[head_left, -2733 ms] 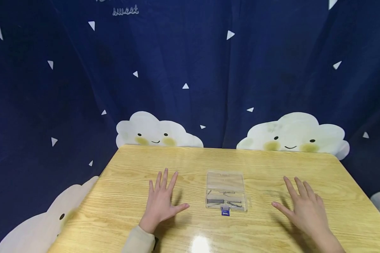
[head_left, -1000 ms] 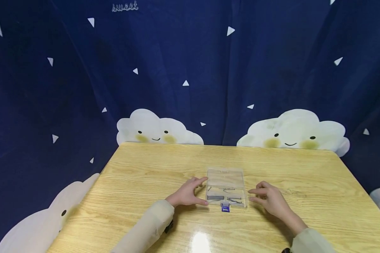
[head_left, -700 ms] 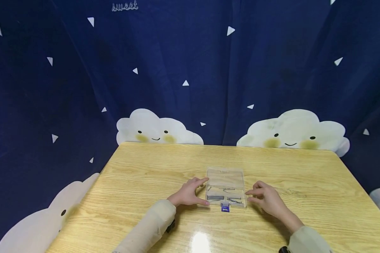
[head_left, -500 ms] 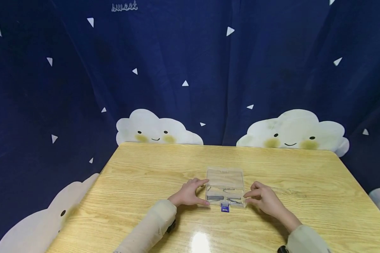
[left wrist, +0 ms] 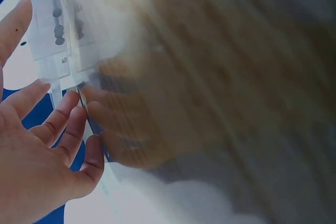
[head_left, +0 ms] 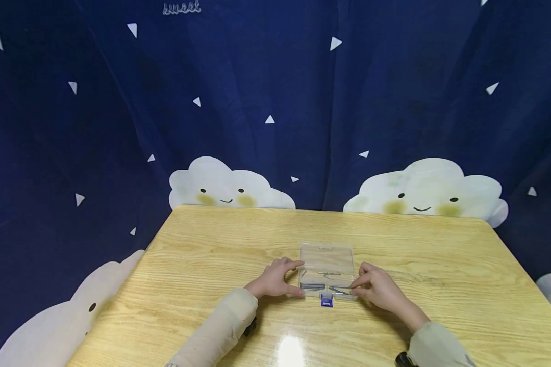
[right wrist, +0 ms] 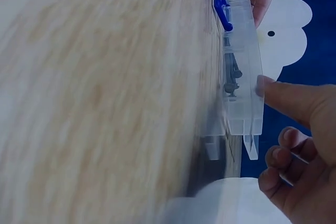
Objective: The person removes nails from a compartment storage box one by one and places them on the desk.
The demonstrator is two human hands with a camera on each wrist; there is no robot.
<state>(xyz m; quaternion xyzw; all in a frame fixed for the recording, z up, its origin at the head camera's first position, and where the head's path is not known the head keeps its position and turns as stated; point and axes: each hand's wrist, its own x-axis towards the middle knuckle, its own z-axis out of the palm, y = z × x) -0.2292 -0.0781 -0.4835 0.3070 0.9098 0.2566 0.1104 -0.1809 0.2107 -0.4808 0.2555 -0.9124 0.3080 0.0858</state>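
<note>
A clear plastic compartment box (head_left: 326, 258) lies on the wooden table, its lid folded back and its blue latch (head_left: 327, 300) at the front. Long dark nails (head_left: 312, 287) fill the front left compartment, and other nails (head_left: 339, 290) lie crossed at front right. My left hand (head_left: 274, 278) is at the box's left side, thumb and index finger spread along it. Over the front right corner, my right hand (head_left: 377, 290) has its thumb and index fingertips close by the crossed nails. One right fingertip is at the rim in the right wrist view; the other fingers curl loosely outside the box.
Smaller nails (head_left: 329, 274) lie in a back compartment of the box. The table (head_left: 211, 239) reaches back to a dark blue curtain (head_left: 239, 76) printed with clouds. A bright reflection shows on the tabletop near the front.
Both hands have come in from wide apart to the sides of the box. Lately the right hand has slid left over the front right compartment, while the left has hardly moved.
</note>
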